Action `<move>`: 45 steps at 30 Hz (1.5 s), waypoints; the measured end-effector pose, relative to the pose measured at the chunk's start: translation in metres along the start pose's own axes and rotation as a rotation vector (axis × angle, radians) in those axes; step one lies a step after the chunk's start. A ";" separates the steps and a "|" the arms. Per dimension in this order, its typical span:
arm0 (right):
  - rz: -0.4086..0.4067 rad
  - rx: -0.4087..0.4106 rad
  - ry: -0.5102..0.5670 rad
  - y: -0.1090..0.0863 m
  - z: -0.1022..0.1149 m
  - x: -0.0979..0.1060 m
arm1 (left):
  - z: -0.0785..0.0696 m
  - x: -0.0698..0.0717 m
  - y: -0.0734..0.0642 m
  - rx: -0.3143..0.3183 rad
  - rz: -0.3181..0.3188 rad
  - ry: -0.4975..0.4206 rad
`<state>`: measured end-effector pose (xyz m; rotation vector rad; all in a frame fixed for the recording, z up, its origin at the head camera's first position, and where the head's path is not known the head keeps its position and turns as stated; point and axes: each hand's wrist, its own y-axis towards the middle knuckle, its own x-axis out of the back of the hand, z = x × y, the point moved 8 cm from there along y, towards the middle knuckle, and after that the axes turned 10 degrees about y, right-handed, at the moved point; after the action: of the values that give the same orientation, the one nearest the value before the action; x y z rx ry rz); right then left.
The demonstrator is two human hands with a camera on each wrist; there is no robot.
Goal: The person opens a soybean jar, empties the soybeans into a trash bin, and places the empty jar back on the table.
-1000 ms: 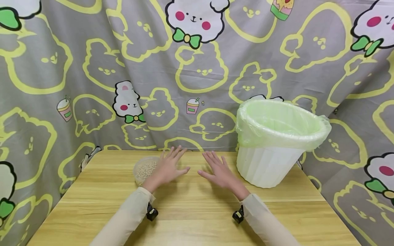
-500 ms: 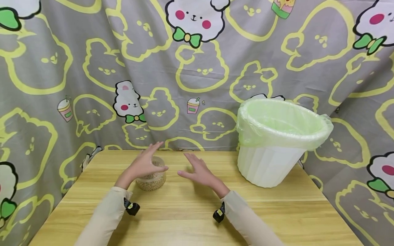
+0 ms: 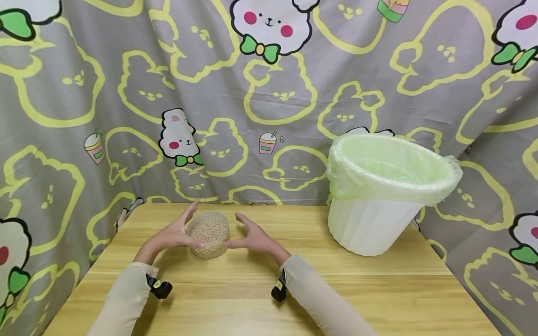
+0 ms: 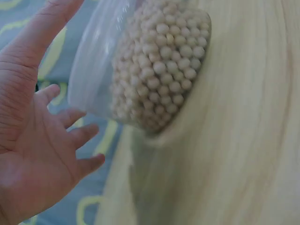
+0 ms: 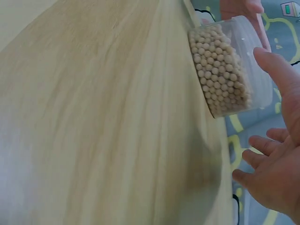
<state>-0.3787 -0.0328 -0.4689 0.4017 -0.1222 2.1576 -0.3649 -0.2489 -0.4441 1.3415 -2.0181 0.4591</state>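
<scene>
A clear round plastic tub point(image 3: 217, 246) of small beige balls point(image 3: 208, 229), like dried soybeans, stands on the wooden table between my two hands. My left hand point(image 3: 175, 233) is at its left, thumb overlapping the tub's near wall in the head view. In the left wrist view the tub point(image 4: 91, 79) is beside that hand, whose spread fingers point(image 4: 84, 136) show a gap to the wall. From the right comes my right hand point(image 3: 255, 237), fingers spread, thumb tip right at the wall. The right wrist view shows the tub point(image 5: 258, 86) upright, with its balls piled inside.
At the table's point(image 3: 235, 298) back right stands a white ribbed bin point(image 3: 357, 228) with a pale green bag point(image 3: 357, 182) folded over its rim. A grey patterned curtain point(image 3: 235, 102) hangs behind the table and along its sides. Each wrist wears a small black camera point(image 3: 161, 288).
Both hands have moved left and come to either side of the tub. Earlier the left hand passed in front of and above it, partly hiding it. The tub has not visibly shifted on the table.
</scene>
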 end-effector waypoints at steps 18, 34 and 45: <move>0.015 0.032 0.052 0.017 -0.007 -0.022 | 0.035 -0.016 -0.004 -0.067 0.063 -0.124; -0.003 0.048 0.104 0.015 -0.005 -0.020 | 0.037 -0.018 0.001 -0.003 -0.017 -0.119; -0.050 0.145 0.204 0.002 0.010 0.024 | -0.011 -0.014 0.018 -0.019 -0.139 -0.100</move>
<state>-0.3909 -0.0179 -0.4513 0.2616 0.1587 2.1506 -0.3739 -0.2256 -0.4448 1.5080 -1.9870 0.3144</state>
